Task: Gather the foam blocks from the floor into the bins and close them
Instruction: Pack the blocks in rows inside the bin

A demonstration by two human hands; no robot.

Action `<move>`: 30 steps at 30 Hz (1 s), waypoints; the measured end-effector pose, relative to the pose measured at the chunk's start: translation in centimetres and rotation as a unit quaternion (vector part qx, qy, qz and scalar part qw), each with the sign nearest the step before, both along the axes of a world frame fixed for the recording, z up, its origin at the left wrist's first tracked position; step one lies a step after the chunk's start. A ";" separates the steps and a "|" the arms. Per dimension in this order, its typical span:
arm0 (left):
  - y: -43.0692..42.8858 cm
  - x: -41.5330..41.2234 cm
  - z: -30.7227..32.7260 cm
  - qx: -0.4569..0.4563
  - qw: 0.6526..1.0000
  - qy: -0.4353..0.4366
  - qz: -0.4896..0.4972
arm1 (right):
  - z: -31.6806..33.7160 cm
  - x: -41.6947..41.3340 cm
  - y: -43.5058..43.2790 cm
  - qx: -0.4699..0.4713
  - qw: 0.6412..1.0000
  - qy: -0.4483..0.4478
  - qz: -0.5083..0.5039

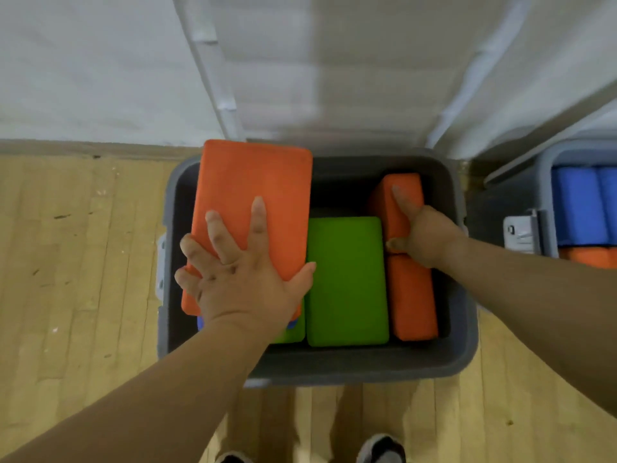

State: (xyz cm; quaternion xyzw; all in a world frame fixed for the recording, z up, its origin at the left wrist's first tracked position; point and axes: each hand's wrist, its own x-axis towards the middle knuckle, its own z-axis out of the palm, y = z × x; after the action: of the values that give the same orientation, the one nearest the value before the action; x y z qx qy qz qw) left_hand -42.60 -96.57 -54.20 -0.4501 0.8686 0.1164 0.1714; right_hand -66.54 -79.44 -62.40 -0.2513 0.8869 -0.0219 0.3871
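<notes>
A grey bin (337, 369) stands open on the wood floor below me, its pale lid (334, 61) leaning up against the wall behind it. My left hand (240, 282) grips a large orange foam block (253, 188) by its near end, holding it flat over the bin's left side. My right hand (424, 235) grips a second orange block (405, 188) standing on edge at the bin's right side. Another orange block (414, 302) stands on edge just in front of it. A green block (347, 282) lies flat in the middle, with more green showing under my left wrist.
A second grey bin (547, 195) stands open at the right edge, holding blue foam blocks (581, 208) and an orange one (587, 257). Its latch (521, 233) faces the first bin. Wood floor (83, 262) lies to the left. My shoes (382, 449) show at the bottom.
</notes>
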 end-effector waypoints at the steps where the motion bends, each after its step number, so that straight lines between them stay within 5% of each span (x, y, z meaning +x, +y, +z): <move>1: 0.0 -0.1 0.0 -0.009 1.000 0.003 -0.001 | 0.3 0.0 -0.4 0.006 1.000 0.005 0.014; 5: 0.1 0.1 -0.3 -0.027 0.999 0.019 -0.001 | 1.4 0.2 -1.5 0.077 0.995 0.020 0.067; 9: 0.3 -0.1 -0.9 -0.060 0.998 0.030 -0.009 | 0.3 1.8 -4.4 -0.074 0.977 0.157 0.122; 13: 0.4 0.2 -1.1 -0.066 0.997 0.051 -0.007 | -2.1 4.2 -5.8 0.034 0.974 0.112 0.194; 19: -0.3 1.4 -0.3 -0.054 0.996 0.074 0.011 | 3.9 6.2 -3.5 -0.084 0.986 0.051 0.134; 26: -0.5 1.3 -0.5 -0.042 0.995 0.086 0.005 | 9.7 8.1 1.2 -0.111 0.981 0.095 0.128; 30: -1.0 2.1 0.1 -0.014 0.996 0.091 0.000 | 11.1 10.3 3.9 -0.154 0.977 0.141 0.029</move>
State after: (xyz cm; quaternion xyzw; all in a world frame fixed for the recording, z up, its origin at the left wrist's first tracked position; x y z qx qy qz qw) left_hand -40.46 -97.56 -54.09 -0.4400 0.8821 0.1452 0.0850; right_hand -56.22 -75.54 -51.35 -0.3338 0.9111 -0.1117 0.2147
